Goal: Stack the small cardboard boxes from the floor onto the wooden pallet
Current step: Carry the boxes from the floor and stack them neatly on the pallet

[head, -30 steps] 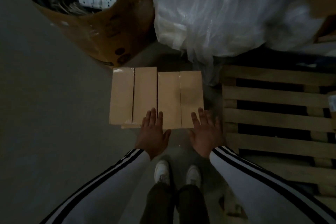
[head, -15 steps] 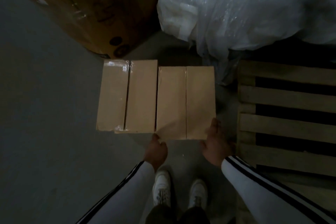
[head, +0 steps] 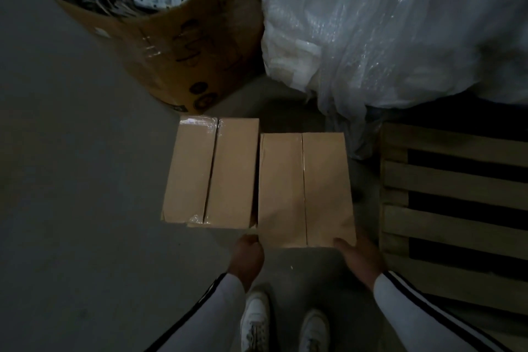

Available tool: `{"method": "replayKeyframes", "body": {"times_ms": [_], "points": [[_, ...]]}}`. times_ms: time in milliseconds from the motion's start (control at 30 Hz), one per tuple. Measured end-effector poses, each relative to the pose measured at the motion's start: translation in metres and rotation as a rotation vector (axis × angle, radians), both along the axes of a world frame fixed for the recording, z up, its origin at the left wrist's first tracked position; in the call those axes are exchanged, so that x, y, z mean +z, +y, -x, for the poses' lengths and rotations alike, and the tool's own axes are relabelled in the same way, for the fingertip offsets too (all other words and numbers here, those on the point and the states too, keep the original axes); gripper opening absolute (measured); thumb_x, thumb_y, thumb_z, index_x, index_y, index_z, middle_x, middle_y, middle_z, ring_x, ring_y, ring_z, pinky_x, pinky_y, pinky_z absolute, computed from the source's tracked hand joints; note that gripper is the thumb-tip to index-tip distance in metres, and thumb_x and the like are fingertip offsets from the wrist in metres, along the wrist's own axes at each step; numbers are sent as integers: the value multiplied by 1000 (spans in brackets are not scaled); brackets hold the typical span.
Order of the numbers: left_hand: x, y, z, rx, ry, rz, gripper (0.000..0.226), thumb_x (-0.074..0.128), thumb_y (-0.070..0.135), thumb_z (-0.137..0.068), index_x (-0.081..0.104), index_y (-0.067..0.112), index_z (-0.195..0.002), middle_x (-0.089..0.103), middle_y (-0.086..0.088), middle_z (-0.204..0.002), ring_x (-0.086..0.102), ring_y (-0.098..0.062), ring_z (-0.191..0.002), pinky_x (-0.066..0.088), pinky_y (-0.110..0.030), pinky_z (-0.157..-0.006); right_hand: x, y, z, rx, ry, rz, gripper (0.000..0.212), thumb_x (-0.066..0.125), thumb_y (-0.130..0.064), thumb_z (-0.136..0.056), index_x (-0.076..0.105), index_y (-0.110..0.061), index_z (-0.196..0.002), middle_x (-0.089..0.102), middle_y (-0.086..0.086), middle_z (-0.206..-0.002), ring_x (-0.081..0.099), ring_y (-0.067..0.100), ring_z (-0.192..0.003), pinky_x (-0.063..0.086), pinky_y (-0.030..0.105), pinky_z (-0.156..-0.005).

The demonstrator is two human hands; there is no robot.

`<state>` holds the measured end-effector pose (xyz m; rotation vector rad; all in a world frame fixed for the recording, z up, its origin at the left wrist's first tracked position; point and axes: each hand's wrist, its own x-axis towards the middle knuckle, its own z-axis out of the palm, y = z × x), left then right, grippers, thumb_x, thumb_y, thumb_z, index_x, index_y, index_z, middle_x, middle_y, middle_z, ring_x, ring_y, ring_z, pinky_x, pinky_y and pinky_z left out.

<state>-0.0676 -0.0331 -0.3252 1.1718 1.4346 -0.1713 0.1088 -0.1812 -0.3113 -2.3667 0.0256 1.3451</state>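
Note:
Two small tan cardboard boxes lie side by side in front of me. The right box [head: 305, 191] is raised a little off the floor; my left hand [head: 248, 258] grips its near left corner and my right hand [head: 361, 258] grips its near right corner, thumb on top. The left box [head: 210, 173] rests on the grey floor, touching the right one's side. The wooden pallet [head: 454, 217] lies on the floor just right of my right hand, its slats bare.
A large open carton [head: 183, 46] full of cables and a power strip stands behind the left box. A heap of clear plastic wrap [head: 394, 26] lies behind the right box and pallet. My white shoes [head: 283, 326] stand below.
My hands went from hovering flat over the right box to gripping its near corners. The box now sits higher and nearer than its neighbour.

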Motion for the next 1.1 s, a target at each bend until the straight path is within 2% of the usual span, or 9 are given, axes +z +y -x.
{"method": "replayKeyframes", "body": {"times_ms": [133, 300, 400, 500, 567, 667, 800, 933, 1100], "points": [[45, 10, -15, -5, 21, -59, 26, 61, 22, -89, 67, 0, -77, 62, -6, -70, 55, -16, -65, 39, -24, -57, 38, -3, -9, -45, -136, -35, 48, 57, -46, -97, 54, -18, -137, 60, 12, -138, 56, 35, -124, 43, 46, -108], [106, 53, -42, -70, -4, -206, 36, 60, 25, -94, 57, 7, -64, 52, -3, -59, 46, -15, -53, 32, -24, -50, 92, 23, -33, -80, -249, -44, 44, 57, -42, -99, 55, -8, -126, 64, 18, -125, 61, 36, -111, 43, 32, -85], [125, 69, -59, -115, -89, -166, 21, 59, 20, -94, 68, 1, -92, 69, -9, -84, 61, -18, -71, 48, -29, -63, 105, 41, -48, -122, -282, -140, 34, 64, -36, -96, 52, -12, -117, 67, 16, -117, 62, 31, -96, 50, 36, -86], [118, 76, -76, -221, -95, -150, 23, 59, 18, -94, 54, 15, -117, 67, -6, -111, 67, -22, -98, 59, -40, -85, 103, 49, -56, -121, -343, -211, 22, 64, -21, -96, 57, -14, -115, 67, 13, -107, 54, 23, -86, 43, 30, -77], [112, 77, -86, -303, -69, -203, 37, 58, 19, -93, 41, 22, -126, 61, -5, -123, 64, -24, -108, 56, -45, -95, 100, 50, -62, -79, -394, -284, 15, 62, -16, -97, 61, -22, -111, 70, 12, -115, 59, 24, -94, 46, 33, -84], [110, 75, -97, -363, -23, -261, 78, 56, 28, -96, 7, 23, -157, 41, -11, -149, 57, -33, -122, 46, -35, -98, 93, 56, -76, 10, -428, -298, 35, 58, -8, -99, 64, -21, -131, 67, 10, -129, 61, 32, -117, 45, 38, -99], [112, 68, -100, -396, 30, -270, 97, 57, 33, -99, -19, 23, -158, 26, -14, -158, 48, -36, -133, 43, -42, -104, 90, 58, -83, 74, -432, -286, 42, 58, -7, -98, 60, -22, -138, 67, 11, -128, 60, 33, -119, 42, 32, -95], [108, 74, -104, -338, 8, -233, 94, 58, 39, -98, -13, 28, -159, 33, -13, -154, 46, -37, -134, 41, -46, -106, 88, 59, -85, 14, -394, -305, 42, 56, -10, -100, 57, -22, -140, 65, 8, -128, 61, 30, -118, 43, 30, -94], [98, 77, -97, -64, -43, -172, 56, 41, 75, -90, 49, 30, -123, 68, -5, -110, 68, -25, -95, 55, -51, -92, 88, 66, -86, -201, -120, -366, 18, 54, -40, -100, 64, -30, -111, 69, 5, -113, 64, 20, -93, 51, 35, -78]]}}
